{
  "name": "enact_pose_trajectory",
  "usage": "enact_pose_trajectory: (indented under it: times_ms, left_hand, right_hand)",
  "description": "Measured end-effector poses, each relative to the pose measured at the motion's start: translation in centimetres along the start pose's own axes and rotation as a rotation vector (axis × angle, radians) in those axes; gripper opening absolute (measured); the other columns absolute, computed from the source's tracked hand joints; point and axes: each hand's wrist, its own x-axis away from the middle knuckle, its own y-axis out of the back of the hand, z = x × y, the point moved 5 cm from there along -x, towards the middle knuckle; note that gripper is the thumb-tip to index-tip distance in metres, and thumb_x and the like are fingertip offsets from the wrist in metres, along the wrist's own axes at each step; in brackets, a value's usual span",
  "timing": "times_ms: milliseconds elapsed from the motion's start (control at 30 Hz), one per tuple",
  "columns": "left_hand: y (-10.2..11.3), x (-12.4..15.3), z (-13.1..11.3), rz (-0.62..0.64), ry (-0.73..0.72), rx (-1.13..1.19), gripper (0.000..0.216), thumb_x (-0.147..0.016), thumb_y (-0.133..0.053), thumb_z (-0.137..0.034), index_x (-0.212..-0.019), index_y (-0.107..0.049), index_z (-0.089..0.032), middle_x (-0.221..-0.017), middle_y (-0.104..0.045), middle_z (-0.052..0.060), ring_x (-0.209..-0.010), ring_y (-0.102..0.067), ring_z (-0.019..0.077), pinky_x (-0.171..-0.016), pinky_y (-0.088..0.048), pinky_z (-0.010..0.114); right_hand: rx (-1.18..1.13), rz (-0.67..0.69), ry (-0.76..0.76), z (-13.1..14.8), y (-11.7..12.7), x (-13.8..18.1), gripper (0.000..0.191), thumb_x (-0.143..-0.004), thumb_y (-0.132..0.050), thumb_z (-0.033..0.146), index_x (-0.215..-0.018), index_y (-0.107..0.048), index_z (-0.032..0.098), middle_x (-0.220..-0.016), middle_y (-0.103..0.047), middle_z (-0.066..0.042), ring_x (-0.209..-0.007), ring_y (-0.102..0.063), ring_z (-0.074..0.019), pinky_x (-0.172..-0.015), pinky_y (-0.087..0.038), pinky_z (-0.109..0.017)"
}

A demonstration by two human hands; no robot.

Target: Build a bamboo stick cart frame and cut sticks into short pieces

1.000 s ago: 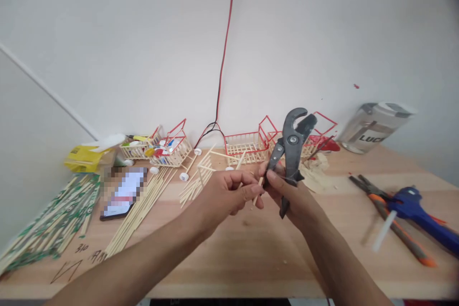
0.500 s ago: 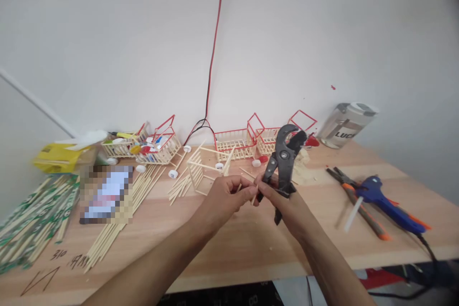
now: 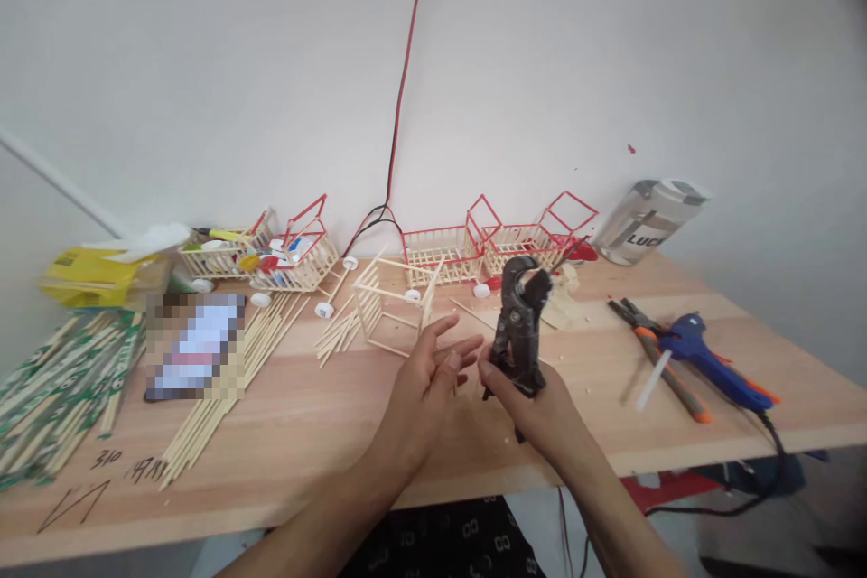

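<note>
My right hand [image 3: 532,402] grips the handles of black cutting pliers [image 3: 518,325], held upright with the jaws closed above the wooden table [image 3: 379,433]. My left hand [image 3: 430,375] is just left of the pliers, fingers spread and stretched toward them, with nothing visible in it. A half-built frame of thin wooden sticks [image 3: 389,302] stands on the table right behind my left hand.
Red-and-wood stick baskets [image 3: 443,253] line the wall. Loose sticks [image 3: 230,379], wrapped chopsticks [image 3: 60,388] and a phone [image 3: 196,348] lie at left. A blue glue gun [image 3: 711,357], orange-handled pliers [image 3: 660,352] and a tilted can [image 3: 650,219] are at right. A red-black cable [image 3: 399,99] hangs down the wall.
My left hand has let go of its pinch on a small stick and opened. The pliers' jaws have closed and the tool has turned upright and come lower. The camera has tilted down.
</note>
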Motion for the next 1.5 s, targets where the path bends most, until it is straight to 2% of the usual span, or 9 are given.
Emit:
enact_pose_trajectory:
  times_ms: [133, 433, 633, 800, 967, 1033, 1167, 1300, 1500]
  left_hand:
    - [-1.1, -0.2, -0.1, 0.030, -0.072, -0.006, 0.052, -0.095, -0.047, -0.035, -0.143, -0.033, -0.023, -0.140, -0.050, 0.013, -0.127, -0.049, 0.0228, -0.106, -0.039, 0.042]
    - [-1.9, -0.2, 0.4, 0.113, -0.170, -0.113, 0.054, -0.096, -0.040, -0.028, -0.148, -0.026, -0.029, -0.146, -0.043, 0.007, -0.133, -0.043, 0.0217, -0.109, -0.038, 0.041]
    - [-2.0, -0.4, 0.6, 0.070, -0.187, -0.319, 0.058, -0.096, -0.035, -0.022, -0.151, -0.016, -0.023, -0.142, -0.048, 0.012, -0.130, -0.047, 0.0201, -0.110, -0.037, 0.041]
    - [-2.4, -0.8, 0.7, 0.076, -0.238, -0.415, 0.063, -0.091, -0.040, -0.014, -0.150, -0.022, -0.027, -0.139, -0.052, 0.009, -0.128, -0.049, 0.0234, -0.105, -0.041, 0.042]
    - [-1.6, -1.6, 1.6, 0.108, -0.149, -0.285, 0.061, -0.091, -0.042, -0.018, -0.149, -0.021, -0.022, -0.136, -0.054, 0.012, -0.124, -0.052, 0.0211, -0.104, -0.042, 0.041]
    - [-0.8, -1.9, 1.9, 0.073, -0.075, -0.204, 0.053, -0.092, -0.042, -0.023, -0.143, -0.033, -0.016, -0.131, -0.057, 0.015, -0.120, -0.055, 0.0213, -0.099, -0.046, 0.039]
    - [0.0, -2.2, 1.6, 0.051, -0.004, -0.267, 0.028, -0.086, -0.048, -0.022, -0.107, -0.065, -0.012, -0.110, -0.068, 0.012, -0.101, -0.062, 0.0210, -0.085, -0.050, 0.033]
    - [0.0, -2.2, 0.9, -0.022, -0.009, -0.350, 0.017, -0.080, -0.058, -0.023, -0.092, -0.069, -0.015, -0.094, -0.072, 0.006, -0.088, -0.065, 0.0184, -0.079, -0.047, 0.029]
    - [0.0, -2.3, 0.7, -0.126, -0.030, -0.375, 0.007, -0.072, -0.066, -0.019, -0.079, -0.066, -0.016, -0.078, -0.070, 0.002, -0.073, -0.064, 0.0152, -0.067, -0.045, 0.024]
  right_hand:
    - [0.013, -0.017, 0.049, 0.2, -0.9, 0.2, 0.026, -0.081, -0.056, 0.042, -0.081, -0.064, 0.017, -0.077, -0.069, -0.007, -0.075, -0.065, -0.0227, -0.066, -0.049, -0.030]
    - [0.030, -0.070, 0.028, -0.6, -0.4, -0.1, 0.031, -0.078, -0.058, 0.045, -0.080, -0.066, 0.015, -0.076, -0.070, -0.008, -0.073, -0.066, -0.0243, -0.065, -0.049, -0.031]
    - [-0.030, -0.130, -0.038, -0.8, -0.3, -0.1, 0.035, -0.076, -0.062, 0.047, -0.079, -0.067, 0.013, -0.073, -0.071, -0.009, -0.072, -0.065, -0.0248, -0.062, -0.050, -0.031]
    - [-0.011, -0.134, 0.010, -0.8, -0.3, -0.4, 0.035, -0.076, -0.062, 0.048, -0.083, -0.068, 0.014, -0.079, -0.072, -0.009, -0.076, -0.066, -0.0256, -0.067, -0.050, -0.033]
    - [0.008, -0.148, -0.023, -1.5, 0.5, -1.0, 0.037, -0.074, -0.062, 0.050, -0.079, -0.068, 0.014, -0.073, -0.071, -0.009, -0.072, -0.066, -0.0247, -0.064, -0.050, -0.033]
    - [-0.019, -0.148, -0.064, -1.8, 1.0, -1.3, 0.039, -0.073, -0.063, 0.051, -0.082, -0.069, 0.013, -0.070, -0.070, -0.008, -0.069, -0.065, -0.0236, -0.062, -0.049, -0.032]
    - [-0.024, -0.144, -0.053, -1.7, 1.4, -1.8, 0.041, -0.073, -0.063, 0.051, -0.086, -0.068, 0.012, -0.074, -0.070, -0.008, -0.073, -0.065, -0.0234, -0.066, -0.050, -0.033]
    - [0.045, -0.134, 0.023, -1.3, 1.1, -1.5, 0.036, -0.077, -0.061, 0.047, -0.090, -0.067, 0.015, -0.084, -0.071, -0.008, -0.081, -0.065, -0.0237, -0.073, -0.049, -0.033]
    - [0.140, -0.070, 0.170, -0.8, 0.6, -1.3, 0.023, -0.083, -0.056, 0.039, -0.091, -0.063, 0.019, -0.084, -0.069, -0.004, -0.080, -0.065, -0.0215, -0.071, -0.048, -0.030]
